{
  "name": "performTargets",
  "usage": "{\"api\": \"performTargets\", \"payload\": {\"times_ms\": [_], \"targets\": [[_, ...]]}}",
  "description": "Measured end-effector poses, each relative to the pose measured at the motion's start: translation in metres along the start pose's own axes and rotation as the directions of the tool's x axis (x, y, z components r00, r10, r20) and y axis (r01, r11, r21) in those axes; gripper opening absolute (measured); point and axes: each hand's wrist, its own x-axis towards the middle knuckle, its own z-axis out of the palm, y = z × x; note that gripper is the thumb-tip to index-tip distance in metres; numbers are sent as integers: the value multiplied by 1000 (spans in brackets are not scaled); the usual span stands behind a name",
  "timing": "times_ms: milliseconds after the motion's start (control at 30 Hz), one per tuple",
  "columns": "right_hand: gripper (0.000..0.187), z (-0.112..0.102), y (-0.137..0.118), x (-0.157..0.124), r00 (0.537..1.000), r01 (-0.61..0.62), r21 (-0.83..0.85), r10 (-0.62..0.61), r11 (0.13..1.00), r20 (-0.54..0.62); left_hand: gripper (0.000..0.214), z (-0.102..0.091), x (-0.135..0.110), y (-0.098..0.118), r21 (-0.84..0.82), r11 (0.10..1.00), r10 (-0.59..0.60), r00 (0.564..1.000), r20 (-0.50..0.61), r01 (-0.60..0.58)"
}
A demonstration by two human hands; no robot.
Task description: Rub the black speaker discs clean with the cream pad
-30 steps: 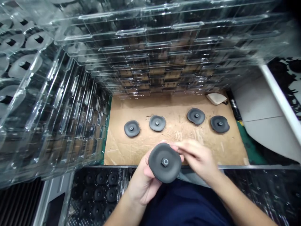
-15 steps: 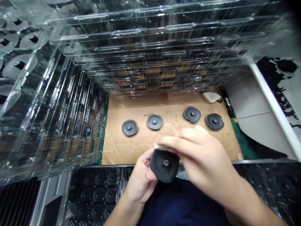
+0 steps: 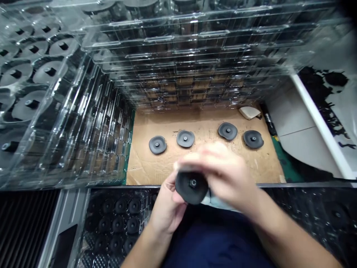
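Note:
My left hand (image 3: 166, 208) is closed on the side of a black rubber disc (image 3: 192, 188) that has a small metal-tipped stub at its centre. The disc faces up toward me, just in front of my body. My right hand (image 3: 225, 169), smeared by motion, lies over the disc's far edge with its fingers pressed together. A pale tip shows at that edge, but what the right fingers hold is hidden. Beyond my hands, similar discs lie on cardboard (image 3: 200, 119): two on the left, the nearer one a disc (image 3: 157, 144), and two on the right, including a disc (image 3: 253, 139).
Tall stacks of clear plastic trays (image 3: 189, 48) wall the back, and another stack (image 3: 92, 123) the left, with discs in its top tray. A beige wedge-shaped piece (image 3: 249, 112) lies at the back right. A tray of black discs (image 3: 118, 223) sits below left. A white panel edge (image 3: 320, 123) borders the right.
The held disc and both hands appear slightly higher and left in view, and the right hand has become blurred along the disc's edge. The view itself has shifted a little.

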Motion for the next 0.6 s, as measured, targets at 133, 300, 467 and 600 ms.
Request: {"api": "performTargets", "payload": {"times_ms": [133,300,467,600], "targets": [[24,15,50,-31,945,-325,-31,323,945,-46,65,-7,-3,1,-131,991,10,1000,19,-7],[25,44,71,-78,948,-317,-46,318,947,14,69,-11,-9,-1,-172,984,-34,999,24,38],[25,36,68,-67,931,-364,-28,364,931,-3,59,-7,-13,-3,-189,981,-15,997,81,31],[27,21,63,-55,914,-401,-3,400,916,-59,50,-1,-16,-1,-178,983,-23,992,126,45]]}}
